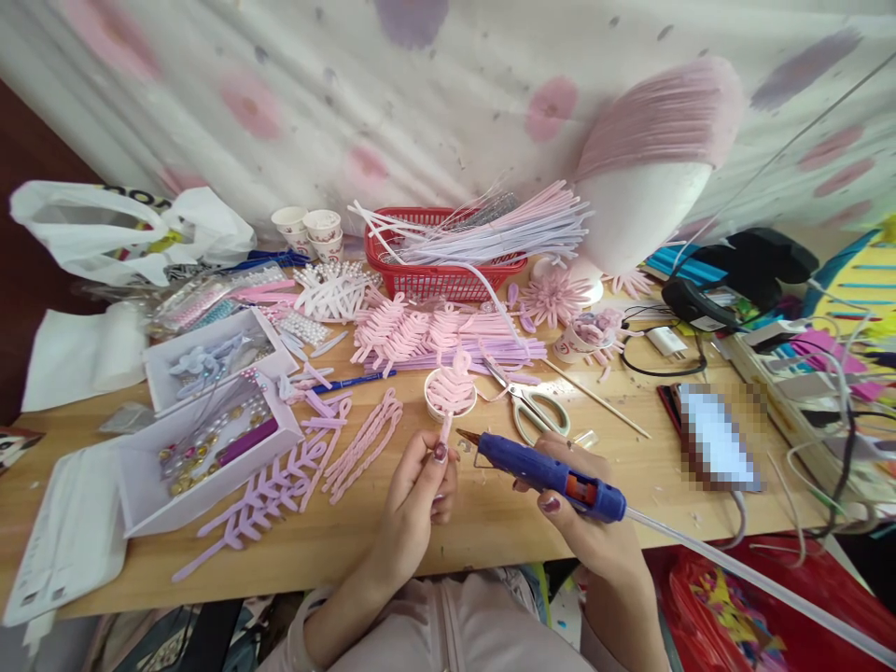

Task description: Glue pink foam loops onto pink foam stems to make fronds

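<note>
My left hand (pixel 418 485) pinches the stem of a pink pipe-cleaner leaf (pixel 452 392) and holds it upright over the wooden table (pixel 490 523). My right hand (pixel 581 513) is wrapped round a blue hot glue gun (pixel 553 476). Its copper nozzle points left, just short of the leaf's stem. A clear glue stick (pixel 756 583) trails from the gun's back toward the lower right. A white paper cup (pixel 449 403) stands right behind the leaf.
Scissors (pixel 536 411) lie past the glue gun. Finished pink leaves (pixel 413 331), lilac leaves (pixel 280 485), white bead boxes (pixel 203 448) and a red basket (pixel 441 271) of pipe cleaners crowd the table. A phone (pixel 714 439) and cables sit right. A big white foam form (pixel 644 205) stands behind.
</note>
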`<state>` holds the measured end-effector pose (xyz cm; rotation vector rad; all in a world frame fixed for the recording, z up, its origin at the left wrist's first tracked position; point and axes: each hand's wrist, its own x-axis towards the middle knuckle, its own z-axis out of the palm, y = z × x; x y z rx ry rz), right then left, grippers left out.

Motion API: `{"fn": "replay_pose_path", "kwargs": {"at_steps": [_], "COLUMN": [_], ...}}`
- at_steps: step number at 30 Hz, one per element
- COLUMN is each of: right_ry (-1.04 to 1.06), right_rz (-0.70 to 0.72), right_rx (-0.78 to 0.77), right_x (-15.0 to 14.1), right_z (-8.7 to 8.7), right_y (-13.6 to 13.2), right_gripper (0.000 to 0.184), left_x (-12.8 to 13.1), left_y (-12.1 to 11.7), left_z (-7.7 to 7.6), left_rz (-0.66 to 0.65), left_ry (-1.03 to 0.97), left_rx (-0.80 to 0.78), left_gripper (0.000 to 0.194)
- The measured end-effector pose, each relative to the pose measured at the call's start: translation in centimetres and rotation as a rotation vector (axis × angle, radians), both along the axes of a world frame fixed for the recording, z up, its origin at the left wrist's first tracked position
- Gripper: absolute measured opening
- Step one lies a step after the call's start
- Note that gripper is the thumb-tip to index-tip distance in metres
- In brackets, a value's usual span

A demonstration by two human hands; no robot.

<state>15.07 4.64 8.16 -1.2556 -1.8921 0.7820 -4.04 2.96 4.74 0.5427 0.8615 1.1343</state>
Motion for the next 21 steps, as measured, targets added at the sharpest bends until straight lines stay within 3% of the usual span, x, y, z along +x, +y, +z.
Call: {"fn": "replay_pose_path", "kwargs": {"at_steps": [3,8,10,12,16,21], "right_ry": [-0.041,-0.287,-0.387,-0.43,-0.435,-0.421], "right_rz": [-0.149,-0.904,-1.056,-1.066,-0.957,-0.863], "right_rx": [-0.084,-0.327,-0.367,-0.343,-0.266,-0.277], "right_x": [2.3,7.9,9.6,10.5,10.7,10.9], "right_z": [-0.2,-1.5,-2.1,-2.7,-4.0,-4.2], "right_y": [-0.3,0.1,0.6,1.1,1.4,1.0], "right_gripper": [0.054,0.053,0.06,0.063,0.056,0.049], "left_x": [-0.2,-0.6,-0.7,-0.6,-0.5,-0.5], "left_y": [0.1,0.5,0.6,0.7,0.6,0.6], "left_z": [0.0,0.3,0.5,0.6,0.6,0.4], "left_rz": [0.067,0.203,0.233,0.249,0.265,0.253], "left_ry": [-0.03,-0.055,-0.059,-0.062,-0.064,-0.053], "left_rx": [-0.013,-0.037,-0.04,-0.038,-0.039,-0.045], "left_gripper": [0.041,0.041,0.042,0.041,0.041,0.039]}}
